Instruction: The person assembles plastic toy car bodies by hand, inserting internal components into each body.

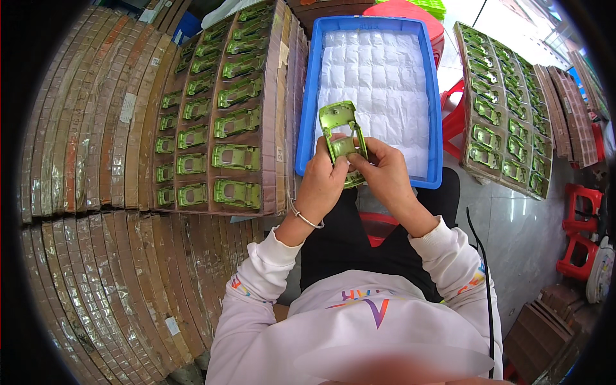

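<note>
Both my hands hold one green toy car body, a hollow shell with open windows, over the near edge of a blue tray. My left hand grips its left side, and a thin bangle circles that wrist. My right hand pinches the right side, its thumb beside the left thumb on the shell. Part of the shell is hidden behind my fingers. Inside the tray, rows of white wrapped packets cover the bottom.
Left of the tray, a compartmented cardboard tray holds rows of green car bodies; another such tray stands tilted at right. Stacked cardboard trays fill the far left. Red stools stand on the grey floor at right. A black cable hangs beside my right arm.
</note>
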A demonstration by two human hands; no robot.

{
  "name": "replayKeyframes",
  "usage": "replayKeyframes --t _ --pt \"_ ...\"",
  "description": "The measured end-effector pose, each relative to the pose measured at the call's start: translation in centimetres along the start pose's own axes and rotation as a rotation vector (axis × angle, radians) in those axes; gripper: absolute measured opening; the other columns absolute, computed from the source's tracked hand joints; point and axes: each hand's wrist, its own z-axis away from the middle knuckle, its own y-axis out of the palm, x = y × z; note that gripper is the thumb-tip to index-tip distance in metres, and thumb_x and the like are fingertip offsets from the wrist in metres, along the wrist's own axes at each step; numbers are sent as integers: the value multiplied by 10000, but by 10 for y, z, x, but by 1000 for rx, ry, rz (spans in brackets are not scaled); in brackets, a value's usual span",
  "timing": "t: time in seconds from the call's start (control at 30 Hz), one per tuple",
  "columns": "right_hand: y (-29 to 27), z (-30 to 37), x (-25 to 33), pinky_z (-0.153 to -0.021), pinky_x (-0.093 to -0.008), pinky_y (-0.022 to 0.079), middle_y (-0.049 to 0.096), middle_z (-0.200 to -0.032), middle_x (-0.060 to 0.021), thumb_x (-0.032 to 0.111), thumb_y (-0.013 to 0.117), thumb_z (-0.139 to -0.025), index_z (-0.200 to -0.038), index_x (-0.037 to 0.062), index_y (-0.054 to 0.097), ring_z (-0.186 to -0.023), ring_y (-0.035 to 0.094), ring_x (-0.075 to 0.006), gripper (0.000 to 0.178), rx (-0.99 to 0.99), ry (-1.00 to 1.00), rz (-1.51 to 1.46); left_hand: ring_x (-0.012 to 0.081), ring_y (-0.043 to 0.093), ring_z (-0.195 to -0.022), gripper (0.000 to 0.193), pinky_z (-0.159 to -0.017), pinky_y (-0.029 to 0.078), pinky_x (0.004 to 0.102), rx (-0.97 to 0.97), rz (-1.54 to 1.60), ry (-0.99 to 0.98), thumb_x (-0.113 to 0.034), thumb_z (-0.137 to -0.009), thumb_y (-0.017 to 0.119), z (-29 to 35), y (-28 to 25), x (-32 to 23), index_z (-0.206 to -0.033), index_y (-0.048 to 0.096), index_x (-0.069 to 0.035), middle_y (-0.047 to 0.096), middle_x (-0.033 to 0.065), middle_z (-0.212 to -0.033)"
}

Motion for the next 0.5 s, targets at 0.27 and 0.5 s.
replayKeyframes --t 0.27,0.5 --pt "2 8 13 -604 -243 507 678 -814 -77 26 631 -883 -1054 -47 651 -716 665 -104 187 10 -32 -48 182 622 -840 259 -738 506 310 -15 133 -65 -107 -968 501 4 2 -3 -1195 526 14 636 115 -975" --pt "5 10 13 -598 -245 497 669 -796 -79 32 646 -876 -1023 -53 658 -684 635 -94 170 -26 -40 -31 190 630 -748 215 -664 508 312 -90 182 -76 -133 -982 500 4 10 1 -1122 551 21 647 119 -877"
